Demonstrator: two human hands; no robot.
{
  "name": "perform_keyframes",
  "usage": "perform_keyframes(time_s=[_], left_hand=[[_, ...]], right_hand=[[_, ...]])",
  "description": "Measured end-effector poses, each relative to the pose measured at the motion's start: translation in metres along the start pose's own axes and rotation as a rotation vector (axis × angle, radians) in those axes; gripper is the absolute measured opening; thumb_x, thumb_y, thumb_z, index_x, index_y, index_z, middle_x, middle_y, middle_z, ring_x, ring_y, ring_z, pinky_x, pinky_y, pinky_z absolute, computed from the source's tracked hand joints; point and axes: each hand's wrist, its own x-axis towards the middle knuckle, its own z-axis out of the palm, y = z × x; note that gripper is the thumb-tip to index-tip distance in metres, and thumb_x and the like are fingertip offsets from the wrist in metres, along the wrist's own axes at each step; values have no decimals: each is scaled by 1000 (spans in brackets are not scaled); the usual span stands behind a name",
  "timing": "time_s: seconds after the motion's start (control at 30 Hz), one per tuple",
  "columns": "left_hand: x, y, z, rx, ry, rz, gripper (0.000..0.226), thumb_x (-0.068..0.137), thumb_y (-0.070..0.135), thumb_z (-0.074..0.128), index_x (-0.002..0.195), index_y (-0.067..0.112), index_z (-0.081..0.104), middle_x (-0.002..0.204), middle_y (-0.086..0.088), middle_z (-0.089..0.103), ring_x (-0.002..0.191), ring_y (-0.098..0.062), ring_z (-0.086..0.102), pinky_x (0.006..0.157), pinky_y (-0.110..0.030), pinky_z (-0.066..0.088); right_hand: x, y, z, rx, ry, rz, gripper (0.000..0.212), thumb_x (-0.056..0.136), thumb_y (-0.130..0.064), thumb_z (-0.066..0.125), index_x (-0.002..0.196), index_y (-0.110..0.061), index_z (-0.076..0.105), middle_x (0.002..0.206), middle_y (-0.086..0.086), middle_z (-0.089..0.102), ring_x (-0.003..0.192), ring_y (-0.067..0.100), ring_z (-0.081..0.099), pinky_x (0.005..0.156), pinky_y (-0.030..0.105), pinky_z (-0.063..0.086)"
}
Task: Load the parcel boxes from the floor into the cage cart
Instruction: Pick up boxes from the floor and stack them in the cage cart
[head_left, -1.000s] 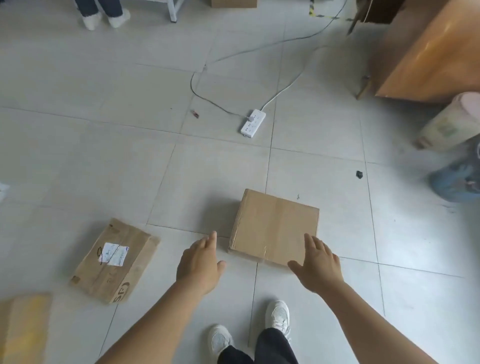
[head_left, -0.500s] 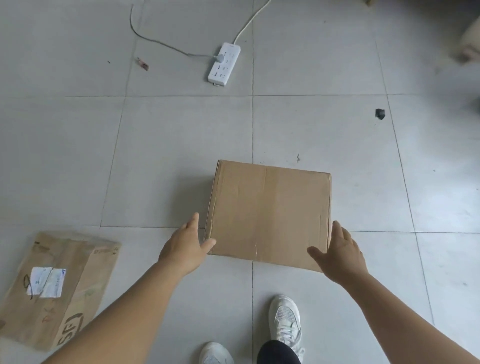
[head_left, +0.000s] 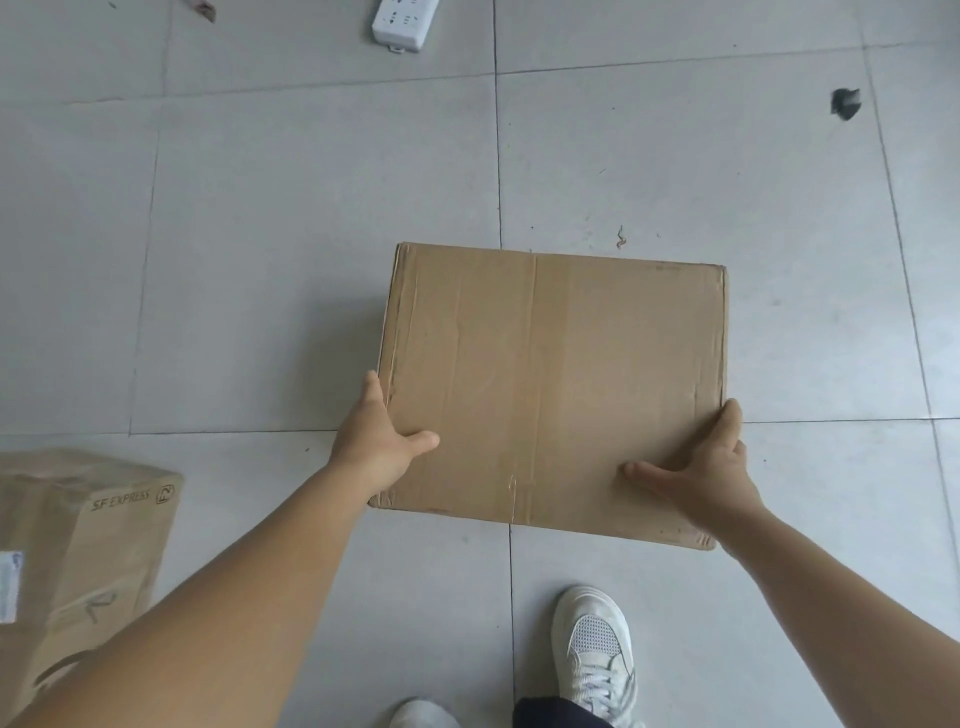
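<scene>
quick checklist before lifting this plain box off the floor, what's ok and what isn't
1. Left hand grips the left edge of the plain cardboard box, thumb on top: ok.
2. Right hand grips the right edge, thumb on top: ok.
3. Fingers under the box: cannot tell, hidden.
4. Box flaps closed flat: ok.
5. SF Express box apart from the lift: ok.
6. Power strip on the floor ahead, well beyond the box: ok.
7. Cage cart in sight: not ok, out of view.
</scene>
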Motion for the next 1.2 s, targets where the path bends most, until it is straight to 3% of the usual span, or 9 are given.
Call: perform_keyframes(time_s=[0.1, 0.27, 0.5, 0.73, 0.9, 1.2], left_hand=[[0, -5, 0, -63, 15, 8, 108, 80, 31, 76, 155, 25, -2, 159, 1, 25, 143, -21, 30, 108, -31, 31], [-20, -3, -18, -165, 40, 14, 106, 78, 27, 77, 155, 29, 3, 157, 3, 28, 141, -19, 32, 108, -32, 32], [-88, 9, -93, -342, 134, 48, 107, 75, 23, 79, 154, 32, 6, 154, 6, 33, 137, -15, 38, 109, -30, 33], [-181, 13, -196, -482, 271, 89, 108, 73, 24, 80, 153, 35, 8, 152, 7, 35, 135, -14, 40, 110, -33, 35], [-256, 2, -267, -555, 362, 86, 108, 73, 27, 80, 153, 35, 7, 152, 7, 36, 135, -16, 42, 109, -34, 36], [-398, -45, -382, -701, 584, 64, 106, 76, 23, 79, 154, 31, 8, 152, 3, 35, 135, -19, 41, 108, -32, 34]], right_hand=[[2, 1, -2, 66, 15, -21, 126, 64, -33, 90, 153, -28, 1, 151, 6, 27, 131, 29, 40, 102, 47, 42], [-14, -14, -16, 89, 41, -65, 118, 65, -32, 89, 151, -28, 9, 142, 5, 36, 123, 27, 45, 92, 44, 46], [-75, -75, -70, 136, 36, -201, 115, 66, -29, 89, 150, -31, 11, 140, 3, 35, 116, 22, 45, 96, 50, 48], [-174, -165, -133, 142, 27, -372, 118, 66, -32, 89, 151, -38, 7, 141, -1, 35, 123, 26, 46, 96, 52, 48], [-262, -228, -164, 149, 4, -498, 118, 73, -25, 84, 154, -39, 0, 142, -3, 32, 108, 18, 41, 86, 37, 43], [-413, -331, -183, 91, -67, -758, 118, 71, -24, 86, 156, -36, 4, 138, -3, 33, 107, 14, 37, 93, 35, 39]])
